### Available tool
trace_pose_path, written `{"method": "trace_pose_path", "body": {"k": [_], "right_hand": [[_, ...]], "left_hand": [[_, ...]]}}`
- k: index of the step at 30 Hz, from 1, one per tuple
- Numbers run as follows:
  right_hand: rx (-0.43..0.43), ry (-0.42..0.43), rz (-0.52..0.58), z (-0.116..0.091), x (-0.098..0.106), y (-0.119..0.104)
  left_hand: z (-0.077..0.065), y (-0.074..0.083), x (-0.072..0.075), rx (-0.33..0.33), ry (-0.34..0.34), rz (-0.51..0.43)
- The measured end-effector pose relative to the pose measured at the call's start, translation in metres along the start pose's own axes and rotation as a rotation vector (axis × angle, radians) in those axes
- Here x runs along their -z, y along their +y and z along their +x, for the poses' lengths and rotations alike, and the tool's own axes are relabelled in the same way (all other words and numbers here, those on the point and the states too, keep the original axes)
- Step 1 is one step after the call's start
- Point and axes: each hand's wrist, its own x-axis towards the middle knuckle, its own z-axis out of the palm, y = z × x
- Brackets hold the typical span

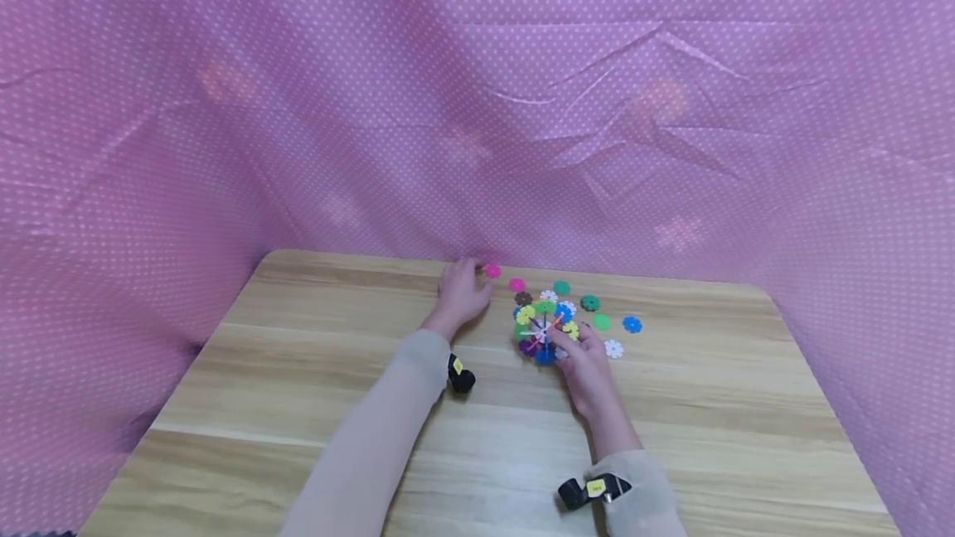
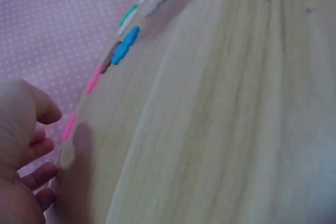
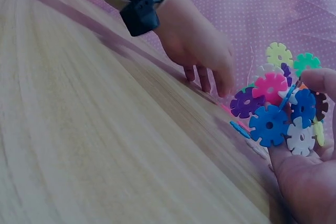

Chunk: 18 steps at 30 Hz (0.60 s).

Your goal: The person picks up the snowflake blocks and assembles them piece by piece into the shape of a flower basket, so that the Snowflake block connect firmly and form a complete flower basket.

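In the head view my right hand (image 1: 589, 370) holds a ball-like cluster of interlocking snowflake discs (image 1: 545, 355), slotted together in many colours. The right wrist view shows the thumb and fingers around the cluster (image 3: 261, 121), with blue, purple, pink, white and yellow discs on it. Near the table's back edge, my left hand (image 1: 461, 295) reaches down beside a pink snowflake disc (image 1: 492, 271). Its fingers are loosely bent, with nothing seen between them in the left wrist view. Whether a fingertip touches the pink disc (image 2: 69, 126) cannot be told.
Loose discs lie flat behind and to the right of the cluster: a second pink disc (image 1: 517, 284), a dark green disc (image 1: 589, 302), a blue disc (image 1: 632, 324), a white disc (image 1: 613, 348) and several others. Pink dotted cloth (image 1: 477, 147) hangs behind the wooden table (image 1: 313, 338).
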Motion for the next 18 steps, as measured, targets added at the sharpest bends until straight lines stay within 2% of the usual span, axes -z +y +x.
{"method": "trace_pose_path", "body": {"k": [4,8,18], "right_hand": [[-0.002,0.000,-0.012,0.000,0.000,-0.001],[0.006,0.000,-0.021,0.001,0.001,-0.001],[0.005,0.022,0.027,0.001,0.002,-0.001]], "left_hand": [[0.002,0.005,-0.004,0.025,-0.059,0.101],[0.000,0.007,-0.005,-0.024,-0.096,0.182],[-0.027,0.012,-0.005,-0.157,-0.047,0.204]]}}
